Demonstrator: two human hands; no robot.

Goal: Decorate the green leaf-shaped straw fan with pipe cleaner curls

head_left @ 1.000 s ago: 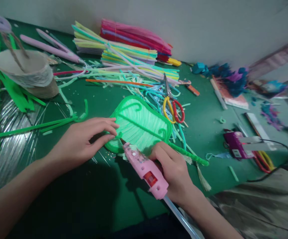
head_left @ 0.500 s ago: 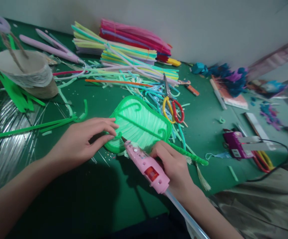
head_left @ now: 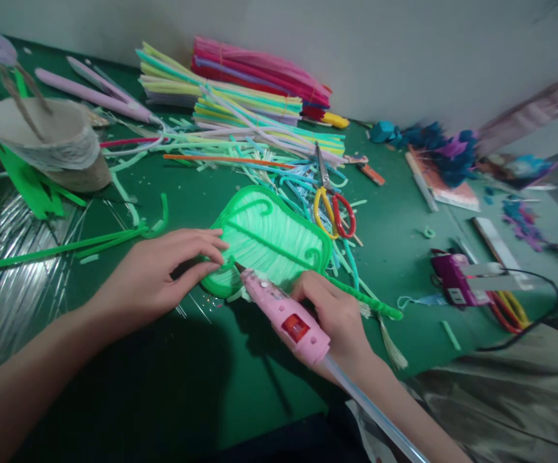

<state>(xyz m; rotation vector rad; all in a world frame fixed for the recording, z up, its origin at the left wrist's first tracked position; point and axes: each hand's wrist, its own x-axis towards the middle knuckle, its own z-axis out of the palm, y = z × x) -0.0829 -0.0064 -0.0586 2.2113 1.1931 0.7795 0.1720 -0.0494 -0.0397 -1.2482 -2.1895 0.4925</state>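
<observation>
A green pipe-cleaner leaf lies on the green table, with a darker fuzzy outline, a middle vein and curled side veins. At its lower left edge, my left hand pinches a short curled green pipe cleaner against the leaf. My right hand is wrapped round a pink hot glue gun, and a clear glue stick sticks out of its back end. The gun's dark nozzle points at the curl, close to my left fingertips; whether they touch I cannot tell. A green stem runs out to the leaf's right.
Scissors with yellow and red handles lie just beyond the leaf, among pipe-cleaner scraps. Bundles of coloured pipe cleaners are at the back. A cup stands at left, near a pink hair straightener. A purple box is at right.
The rear of the glue gun and its glue stick have swung slightly to the right. My left hand keeps its pinch at the leaf's edge.
</observation>
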